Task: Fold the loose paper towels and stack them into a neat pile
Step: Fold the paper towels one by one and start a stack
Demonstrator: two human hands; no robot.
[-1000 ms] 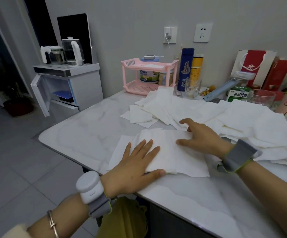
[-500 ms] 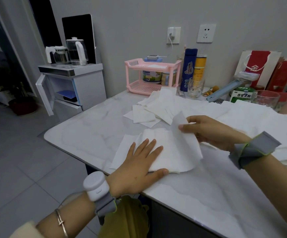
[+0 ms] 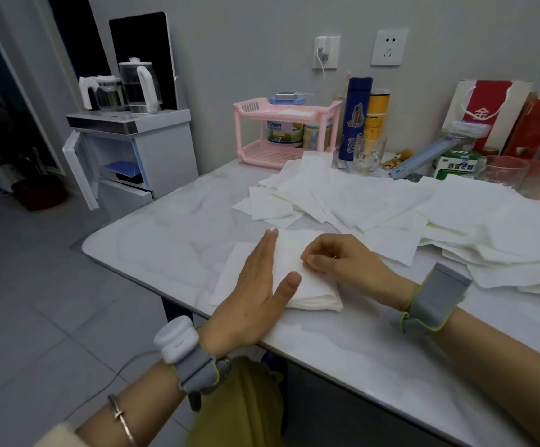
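A folded white paper towel [image 3: 307,285] lies near the front edge of the marble table [image 3: 342,356], on top of a flat unfolded sheet [image 3: 230,275]. My left hand [image 3: 255,291] lies flat with straight fingers along the folded towel's left edge, thumb on its top. My right hand [image 3: 339,262] rests on the folded towel with fingers curled, fingertips pinching its upper layer near the middle. A wide heap of loose paper towels [image 3: 423,214] spreads over the table behind and to the right.
A pink two-tier rack [image 3: 281,133] with tins stands at the back of the table. Beside it are a blue flask [image 3: 355,117], a yellow can [image 3: 376,117], a glass mug [image 3: 368,153], another glass [image 3: 504,172] and red gift bags [image 3: 494,114]. A white water dispenser cabinet [image 3: 129,150] stands left.
My right hand lifted the towel's right side and carried it over to the left, folding it in half. My left hand shifted from on top of the sheet to its left edge.
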